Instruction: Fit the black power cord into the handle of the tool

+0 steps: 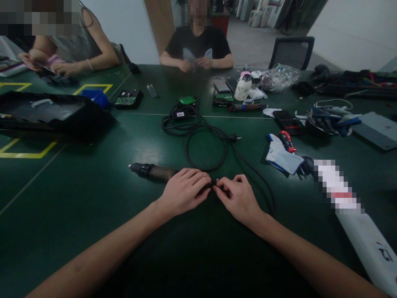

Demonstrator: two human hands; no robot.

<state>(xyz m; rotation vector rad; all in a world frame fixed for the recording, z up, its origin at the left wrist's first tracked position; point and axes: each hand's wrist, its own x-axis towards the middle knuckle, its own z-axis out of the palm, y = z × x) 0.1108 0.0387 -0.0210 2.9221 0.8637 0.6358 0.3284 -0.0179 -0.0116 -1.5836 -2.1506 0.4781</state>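
A dark electric screwdriver (159, 172) lies on the green table with its tip pointing left. My left hand (185, 191) is closed over its rear end, hiding that part. Close beside it, my right hand (239, 199) pinches a small black cable connector (214, 183) at the screwdriver's tail. Whether the connector is seated or just touching, I cannot tell. A black power cord (257, 171) runs from near my right hand to loose coils beyond my hands. In the coils are a plug (235, 137) and a labelled black adapter (180, 114).
At left stands a black tray (46, 114) beside a blue bin (95, 98). To the right lie a glove (281, 156), a red-handled tool (288, 141) and a long white object (366, 236). Circuit boards (128, 98) sit farther back. Two people (198, 47) work across the table.
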